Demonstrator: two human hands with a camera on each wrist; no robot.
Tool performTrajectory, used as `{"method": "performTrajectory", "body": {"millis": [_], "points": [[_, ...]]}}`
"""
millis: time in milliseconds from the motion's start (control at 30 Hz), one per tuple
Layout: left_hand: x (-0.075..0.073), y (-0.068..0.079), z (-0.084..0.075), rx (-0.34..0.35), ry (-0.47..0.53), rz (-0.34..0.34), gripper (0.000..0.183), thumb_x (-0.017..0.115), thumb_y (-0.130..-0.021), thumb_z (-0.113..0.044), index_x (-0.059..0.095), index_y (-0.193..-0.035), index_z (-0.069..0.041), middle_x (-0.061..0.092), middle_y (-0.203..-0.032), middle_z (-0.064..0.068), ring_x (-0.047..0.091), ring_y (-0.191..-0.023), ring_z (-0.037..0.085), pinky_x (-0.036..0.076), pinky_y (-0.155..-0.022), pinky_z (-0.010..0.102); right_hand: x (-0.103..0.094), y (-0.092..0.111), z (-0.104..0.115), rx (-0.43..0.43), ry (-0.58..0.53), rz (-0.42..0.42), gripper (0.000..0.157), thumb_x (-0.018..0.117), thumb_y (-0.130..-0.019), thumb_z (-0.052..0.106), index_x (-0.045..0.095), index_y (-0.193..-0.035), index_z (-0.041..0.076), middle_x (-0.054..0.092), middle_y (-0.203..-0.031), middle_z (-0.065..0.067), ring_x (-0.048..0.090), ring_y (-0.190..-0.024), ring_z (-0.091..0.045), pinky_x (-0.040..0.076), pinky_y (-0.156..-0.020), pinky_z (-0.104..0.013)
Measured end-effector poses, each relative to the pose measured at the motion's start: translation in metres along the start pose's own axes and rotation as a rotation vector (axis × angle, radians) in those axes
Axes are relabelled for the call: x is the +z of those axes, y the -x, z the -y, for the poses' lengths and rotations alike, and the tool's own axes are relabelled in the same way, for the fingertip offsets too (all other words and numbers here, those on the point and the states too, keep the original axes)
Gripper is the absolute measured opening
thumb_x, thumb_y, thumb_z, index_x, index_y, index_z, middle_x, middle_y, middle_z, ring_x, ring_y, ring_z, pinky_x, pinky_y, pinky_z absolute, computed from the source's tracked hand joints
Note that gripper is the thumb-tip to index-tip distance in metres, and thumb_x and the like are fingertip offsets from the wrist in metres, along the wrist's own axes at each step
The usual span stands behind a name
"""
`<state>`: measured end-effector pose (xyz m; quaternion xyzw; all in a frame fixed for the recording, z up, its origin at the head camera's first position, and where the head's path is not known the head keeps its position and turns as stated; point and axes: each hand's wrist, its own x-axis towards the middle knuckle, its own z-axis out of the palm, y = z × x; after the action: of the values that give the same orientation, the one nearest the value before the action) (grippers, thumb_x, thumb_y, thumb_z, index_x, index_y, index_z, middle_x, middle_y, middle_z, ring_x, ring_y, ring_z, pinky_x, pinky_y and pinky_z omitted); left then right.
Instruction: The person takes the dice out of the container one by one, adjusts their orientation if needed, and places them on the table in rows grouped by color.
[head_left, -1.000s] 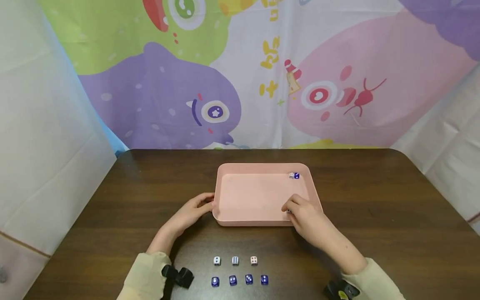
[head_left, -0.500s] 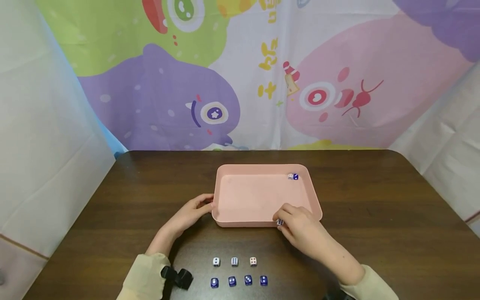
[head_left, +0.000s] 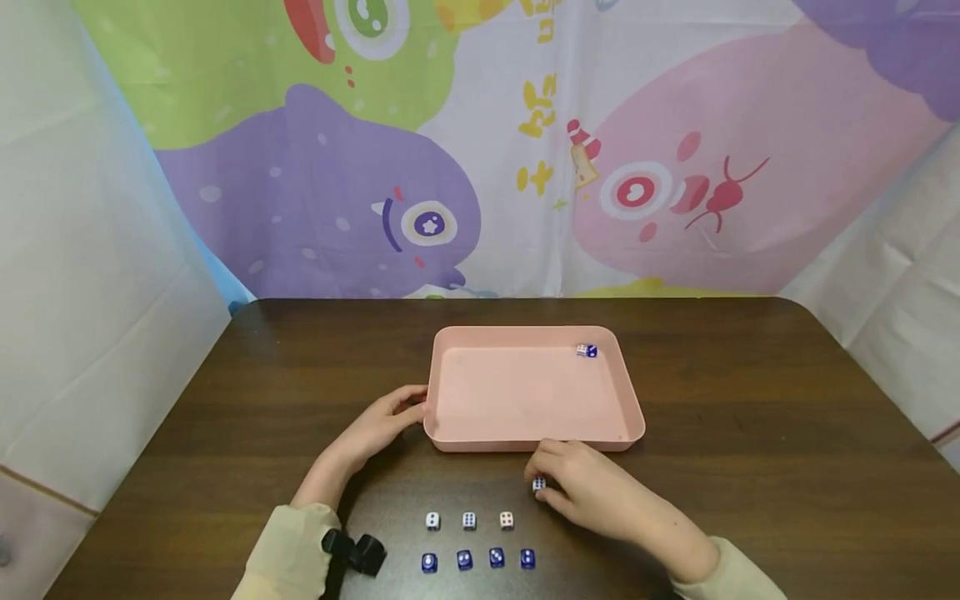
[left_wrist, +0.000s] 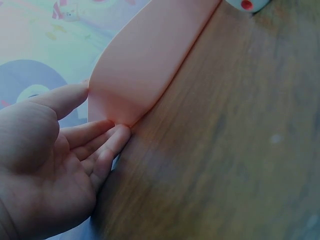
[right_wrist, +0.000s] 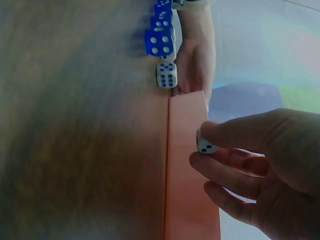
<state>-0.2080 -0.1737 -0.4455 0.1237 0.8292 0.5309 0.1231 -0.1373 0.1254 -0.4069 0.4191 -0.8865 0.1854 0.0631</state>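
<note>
My right hand (head_left: 588, 492) pinches a white die (head_left: 538, 483) with dark pips between thumb and fingertips, just in front of the pink tray (head_left: 525, 446). In the right wrist view, that die (right_wrist: 206, 144) shows between the thumb and a finger, overlapping the tray's side wall. My left hand (head_left: 382, 425) touches the tray's left side near its front corner. The left wrist view has its thumb at the rim and relaxed fingertips low on the outer wall. Three white dice (head_left: 469, 521) form a row nearer me, the right one with red pips.
Several blue dice (head_left: 465, 560) line up in front of the white row. Inside the tray's back right corner, a white die (head_left: 582, 351) sits beside a blue die (head_left: 592, 352). A cartoon-print cloth (head_left: 517, 242) hangs behind the dark wooden table (head_left: 742, 392).
My right hand has brought the white die from inside the tray's front right, over the front rim and toward the rows. The left hand stays at the tray's side.
</note>
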Motion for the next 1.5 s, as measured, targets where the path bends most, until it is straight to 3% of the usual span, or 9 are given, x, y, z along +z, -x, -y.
{"method": "performTrajectory", "body": {"millis": [433, 633, 1167, 1500], "points": [[0.0, 0.0, -0.001, -0.006, -0.004, 0.006, 0.047, 0.053, -0.092, -0.028, 0.045, -0.131, -0.003, 0.052, -0.124, 0.015, 0.048, -0.112, 0.025, 0.036, -0.095, 0.039, 0.005, 0.002, 0.01, -0.03, 0.001, 0.123, 0.01, 0.068, -0.078, 0.017, 0.062, -0.085, 0.019, 0.054, -0.085, 0.011, 0.05, -0.076, -0.004, 0.042, -0.073, -0.024], [0.0, -0.001, 0.0, -0.002, -0.004, 0.004, 0.047, 0.053, -0.092, -0.028, 0.045, -0.13, -0.003, 0.052, -0.123, 0.015, 0.047, -0.113, 0.026, 0.035, -0.096, 0.04, 0.008, 0.001, 0.011, -0.065, 0.005, 0.124, 0.011, 0.069, -0.076, 0.018, 0.062, -0.084, 0.02, 0.054, -0.083, 0.012, 0.05, -0.076, -0.001, 0.042, -0.073, -0.023], [0.0, -0.002, 0.002, -0.015, -0.008, -0.014, 0.045, 0.054, -0.091, -0.029, 0.047, -0.129, -0.006, 0.054, -0.121, 0.012, 0.05, -0.109, 0.023, 0.037, -0.094, 0.037, 0.012, 0.001, 0.012, -0.03, 0.015, 0.171, 0.01, 0.068, -0.077, 0.019, 0.063, -0.085, 0.021, 0.055, -0.083, 0.013, 0.051, -0.076, -0.002, 0.043, -0.074, -0.024], [0.0, -0.001, 0.002, -0.006, 0.012, 0.005, 0.045, 0.053, -0.092, -0.027, 0.046, -0.13, -0.003, 0.053, -0.122, 0.015, 0.049, -0.112, 0.025, 0.037, -0.094, 0.039, 0.004, 0.001, 0.008, -0.029, 0.0, 0.124, 0.011, 0.071, -0.076, 0.021, 0.062, -0.083, 0.021, 0.052, -0.079, 0.012, 0.044, -0.07, 0.0, 0.04, -0.068, -0.022]]}}
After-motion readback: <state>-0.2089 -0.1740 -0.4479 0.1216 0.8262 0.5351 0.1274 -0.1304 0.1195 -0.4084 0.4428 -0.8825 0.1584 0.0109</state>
